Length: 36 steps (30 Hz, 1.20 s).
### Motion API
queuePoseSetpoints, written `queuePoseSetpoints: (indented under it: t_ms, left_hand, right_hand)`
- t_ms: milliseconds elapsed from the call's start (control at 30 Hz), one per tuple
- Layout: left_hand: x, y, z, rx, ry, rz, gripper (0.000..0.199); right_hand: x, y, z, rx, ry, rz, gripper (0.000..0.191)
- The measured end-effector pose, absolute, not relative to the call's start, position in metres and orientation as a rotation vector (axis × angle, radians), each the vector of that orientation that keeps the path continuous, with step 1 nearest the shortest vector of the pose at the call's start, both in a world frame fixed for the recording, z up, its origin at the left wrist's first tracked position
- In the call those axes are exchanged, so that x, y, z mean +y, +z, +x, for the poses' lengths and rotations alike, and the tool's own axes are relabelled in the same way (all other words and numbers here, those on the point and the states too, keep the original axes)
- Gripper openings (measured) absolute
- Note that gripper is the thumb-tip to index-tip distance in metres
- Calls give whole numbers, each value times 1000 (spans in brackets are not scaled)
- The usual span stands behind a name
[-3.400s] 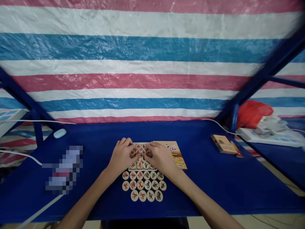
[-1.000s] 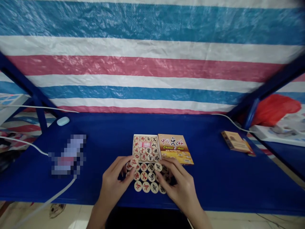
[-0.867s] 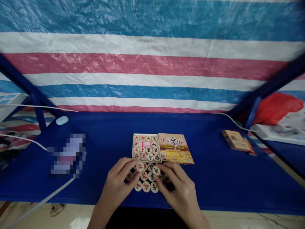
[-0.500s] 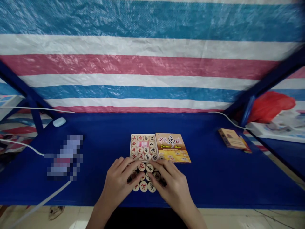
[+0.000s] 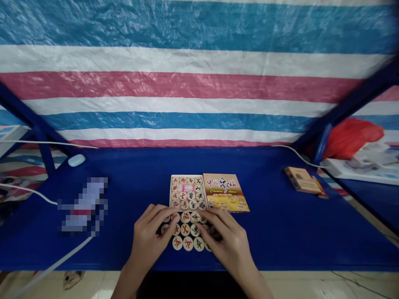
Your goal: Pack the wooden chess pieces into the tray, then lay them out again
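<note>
Several round Chinese chess pieces (image 5: 188, 243) with red or black characters lie in rows on the blue table. Over the left part of these rows is my left hand (image 5: 153, 232), thumb and fingers apart around pieces at the left end. My right hand (image 5: 225, 232) rests over the right part, its fingers spread and its thumb near a black piece (image 5: 195, 229). Both hands hide some pieces. Just beyond them sits a white box (image 5: 170, 193) filled with more pieces, and its printed lid (image 5: 227, 195) lies against its right side.
A small brown box (image 5: 301, 180) lies at the right of the table (image 5: 268, 241). On the left are a white mouse-shaped object (image 5: 76, 160), a blurred-out item (image 5: 84, 205) and a white cable (image 5: 68, 251). Striped sheeting (image 5: 187, 87) hangs behind.
My left hand has shifted slightly left, showing more pieces in the middle of the rows. The right hand has stayed nearly where it was.
</note>
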<state>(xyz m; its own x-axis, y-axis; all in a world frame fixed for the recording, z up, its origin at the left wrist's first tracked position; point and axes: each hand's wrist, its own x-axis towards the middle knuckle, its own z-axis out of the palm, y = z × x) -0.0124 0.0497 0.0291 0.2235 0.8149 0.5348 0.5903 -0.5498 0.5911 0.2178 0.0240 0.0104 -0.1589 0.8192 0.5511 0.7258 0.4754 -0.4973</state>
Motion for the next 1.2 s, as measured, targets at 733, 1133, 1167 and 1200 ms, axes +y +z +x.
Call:
queuePoseSetpoints:
  t_ms: [733, 1133, 1167, 1200]
  left_hand:
    - [154, 48, 12, 1637, 528, 2314, 21]
    - [156, 43, 13, 1611, 535, 2335, 23]
    - [156, 42, 14, 1616, 538, 2333, 23]
    - [156, 42, 14, 1620, 542, 2330, 22]
  right_hand:
    - [142, 30, 231, -2303, 88, -1399, 20]
    - [146, 30, 228, -2263, 80, -1455, 20]
    - [145, 29, 226, -2254, 75, -1461, 20]
    - [145, 28, 225, -2243, 69, -1467, 19]
